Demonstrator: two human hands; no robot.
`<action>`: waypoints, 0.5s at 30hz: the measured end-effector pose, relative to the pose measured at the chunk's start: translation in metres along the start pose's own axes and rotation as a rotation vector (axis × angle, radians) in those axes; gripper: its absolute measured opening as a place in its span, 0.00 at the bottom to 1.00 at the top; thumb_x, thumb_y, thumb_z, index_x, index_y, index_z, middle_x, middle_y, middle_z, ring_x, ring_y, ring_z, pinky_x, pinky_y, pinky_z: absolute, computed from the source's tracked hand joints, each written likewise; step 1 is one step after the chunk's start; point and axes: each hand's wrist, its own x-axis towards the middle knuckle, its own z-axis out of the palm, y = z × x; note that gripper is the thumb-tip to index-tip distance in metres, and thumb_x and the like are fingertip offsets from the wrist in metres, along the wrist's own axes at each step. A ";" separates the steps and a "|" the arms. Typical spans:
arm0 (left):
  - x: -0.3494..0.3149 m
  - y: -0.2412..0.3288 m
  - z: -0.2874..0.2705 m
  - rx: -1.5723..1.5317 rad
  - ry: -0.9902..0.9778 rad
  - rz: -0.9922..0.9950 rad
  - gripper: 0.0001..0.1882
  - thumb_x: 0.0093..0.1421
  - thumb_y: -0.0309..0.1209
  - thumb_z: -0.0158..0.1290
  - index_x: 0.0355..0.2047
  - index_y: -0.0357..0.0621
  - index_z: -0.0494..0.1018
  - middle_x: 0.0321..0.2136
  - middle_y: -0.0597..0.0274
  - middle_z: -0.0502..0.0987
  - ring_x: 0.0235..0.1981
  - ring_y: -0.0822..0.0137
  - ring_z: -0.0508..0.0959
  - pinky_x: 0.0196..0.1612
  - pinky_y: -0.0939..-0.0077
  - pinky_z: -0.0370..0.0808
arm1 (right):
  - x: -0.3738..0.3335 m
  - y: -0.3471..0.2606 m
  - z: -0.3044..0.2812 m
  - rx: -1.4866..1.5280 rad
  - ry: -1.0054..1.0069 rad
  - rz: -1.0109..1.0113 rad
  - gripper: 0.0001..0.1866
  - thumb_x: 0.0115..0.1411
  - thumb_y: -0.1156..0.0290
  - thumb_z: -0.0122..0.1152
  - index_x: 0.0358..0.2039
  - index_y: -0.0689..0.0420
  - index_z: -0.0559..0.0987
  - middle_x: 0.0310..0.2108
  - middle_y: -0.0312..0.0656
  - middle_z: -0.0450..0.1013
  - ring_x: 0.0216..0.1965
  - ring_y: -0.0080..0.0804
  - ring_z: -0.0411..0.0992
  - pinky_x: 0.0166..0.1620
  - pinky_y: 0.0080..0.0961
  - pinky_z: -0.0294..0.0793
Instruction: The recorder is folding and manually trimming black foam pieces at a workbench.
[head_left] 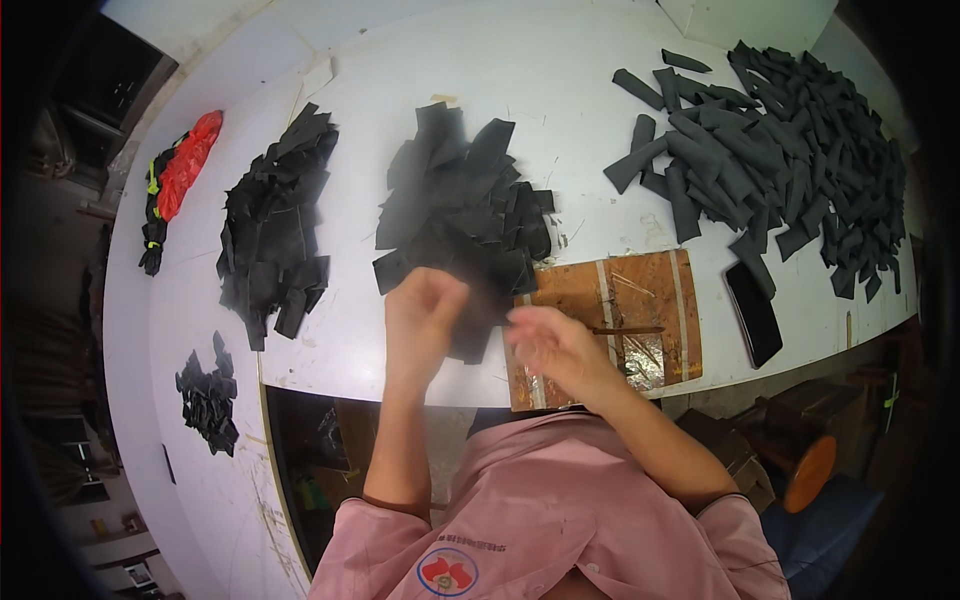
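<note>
My left hand [428, 312] is closed, blurred by motion, at the near edge of the middle pile of black fabric pieces [445, 195]. A black fabric piece [472, 342] reaches from its fingers toward the table's front edge. Close by on the right, my right hand [562, 350] is over the left part of a brown board [655, 275]. Its fingers are bent, with the tips near that piece's edge; blur hides whether they grip it. A thin brown stick-like tool [628, 330] lies on the board, beside the right hand.
A large heap of dark grey tube-like fabric pieces [800, 150] covers the right side. A phone [753, 315] lies near the front edge, partly under one piece. More black pieces [275, 220] are piled left, with a smaller pile [208, 400] nearer. A red plastic bag [188, 165] lies far left.
</note>
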 end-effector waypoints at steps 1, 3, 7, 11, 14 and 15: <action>-0.004 0.012 -0.002 -0.003 0.008 -0.003 0.04 0.51 0.24 0.51 0.24 0.36 0.69 0.18 0.68 0.71 0.18 0.79 0.67 0.21 0.83 0.64 | 0.008 -0.001 0.003 -0.005 -0.006 0.004 0.10 0.55 0.65 0.54 0.29 0.60 0.73 0.28 0.34 0.71 0.30 0.25 0.68 0.34 0.22 0.67; -0.012 0.030 -0.001 -0.212 -0.180 -0.249 0.04 0.51 0.24 0.52 0.22 0.40 0.69 0.18 0.69 0.71 0.16 0.83 0.67 0.19 0.91 0.61 | 0.021 0.000 0.003 0.461 -0.294 0.278 0.14 0.54 0.60 0.55 0.36 0.57 0.72 0.32 0.31 0.70 0.35 0.23 0.68 0.34 0.24 0.68; -0.033 0.024 0.006 -0.427 0.049 -0.196 0.05 0.53 0.26 0.51 0.27 0.37 0.69 0.21 0.66 0.72 0.15 0.81 0.68 0.17 0.89 0.64 | 0.020 -0.002 0.015 0.690 -0.176 0.252 0.11 0.52 0.64 0.58 0.34 0.55 0.74 0.35 0.36 0.71 0.36 0.24 0.69 0.39 0.25 0.67; -0.050 0.022 0.008 -0.834 0.061 -0.265 0.10 0.51 0.25 0.49 0.34 0.34 0.68 0.26 0.60 0.73 0.20 0.71 0.73 0.20 0.84 0.68 | 0.017 -0.009 0.017 0.710 -0.103 0.253 0.09 0.52 0.66 0.58 0.32 0.56 0.75 0.33 0.36 0.72 0.35 0.25 0.69 0.41 0.25 0.67; -0.054 0.013 0.008 -0.822 -0.034 -0.240 0.11 0.50 0.24 0.49 0.35 0.33 0.68 0.25 0.56 0.74 0.21 0.68 0.74 0.22 0.81 0.69 | 0.015 -0.007 0.015 0.717 -0.066 0.253 0.08 0.52 0.66 0.58 0.31 0.55 0.75 0.32 0.35 0.72 0.34 0.25 0.69 0.40 0.25 0.67; -0.054 0.013 0.010 -0.791 -0.062 -0.234 0.11 0.50 0.23 0.49 0.35 0.33 0.68 0.25 0.56 0.74 0.21 0.68 0.74 0.22 0.81 0.70 | 0.015 -0.007 0.014 0.715 -0.066 0.255 0.08 0.52 0.66 0.58 0.31 0.55 0.75 0.32 0.35 0.72 0.34 0.25 0.69 0.40 0.25 0.67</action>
